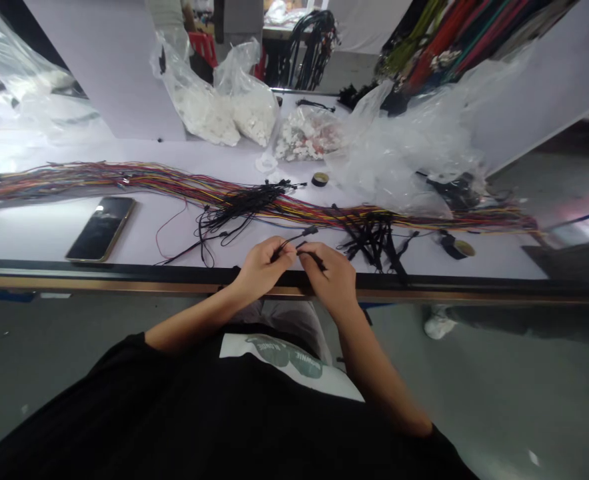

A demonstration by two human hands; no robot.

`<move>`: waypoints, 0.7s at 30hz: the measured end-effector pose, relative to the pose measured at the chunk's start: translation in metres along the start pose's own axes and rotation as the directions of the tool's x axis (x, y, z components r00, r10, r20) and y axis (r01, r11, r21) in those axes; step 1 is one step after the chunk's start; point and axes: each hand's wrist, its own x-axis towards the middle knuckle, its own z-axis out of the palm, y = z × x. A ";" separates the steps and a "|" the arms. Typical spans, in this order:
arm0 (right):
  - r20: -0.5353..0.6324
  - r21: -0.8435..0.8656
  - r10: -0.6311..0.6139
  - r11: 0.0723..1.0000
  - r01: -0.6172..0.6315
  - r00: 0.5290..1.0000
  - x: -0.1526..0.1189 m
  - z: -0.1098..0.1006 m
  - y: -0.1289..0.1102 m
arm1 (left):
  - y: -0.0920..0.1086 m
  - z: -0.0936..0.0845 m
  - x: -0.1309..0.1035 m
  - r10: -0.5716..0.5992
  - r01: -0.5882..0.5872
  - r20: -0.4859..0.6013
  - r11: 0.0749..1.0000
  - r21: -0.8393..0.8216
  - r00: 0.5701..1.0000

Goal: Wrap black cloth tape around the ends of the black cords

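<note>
Near the table's front edge, my left hand (263, 268) pinches a thin black cable (289, 240), whose small dark connector (310, 231) sticks out past the fingertips. Close beside it, fingertips almost meeting, my right hand (332, 273) is closed on a black piece (314, 257) that looks like taped cable. Behind my left hand lies a pile of black cables with connectors (249, 203). A second bunch of black pieces (374, 237) rests to the right of my hands. A long bundle of coloured wires (174, 181) runs across the table behind both.
A phone (102, 229) lies at the left. Tape rolls (319, 179) (457, 247) sit behind and right of my hands. Plastic bags of white parts (254, 110) stand at the back, with crumpled clear plastic (404, 153) to their right. A shoe (439, 325) shows below the table.
</note>
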 end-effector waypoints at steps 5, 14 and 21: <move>-0.023 0.359 0.165 0.922 -0.146 0.986 -0.003 -0.002 0.001 | -0.002 0.002 0.001 -0.023 0.020 -0.012 0.969 -0.247 1.000; -0.019 0.326 0.161 0.934 -0.146 0.987 -0.001 -0.001 -0.023 | -0.006 0.003 0.001 0.101 -0.107 -0.061 0.989 -0.105 0.993; -0.021 0.259 0.167 0.953 -0.156 0.986 -0.001 0.000 -0.021 | -0.010 0.002 0.000 0.175 -0.180 -0.080 0.982 -0.063 0.981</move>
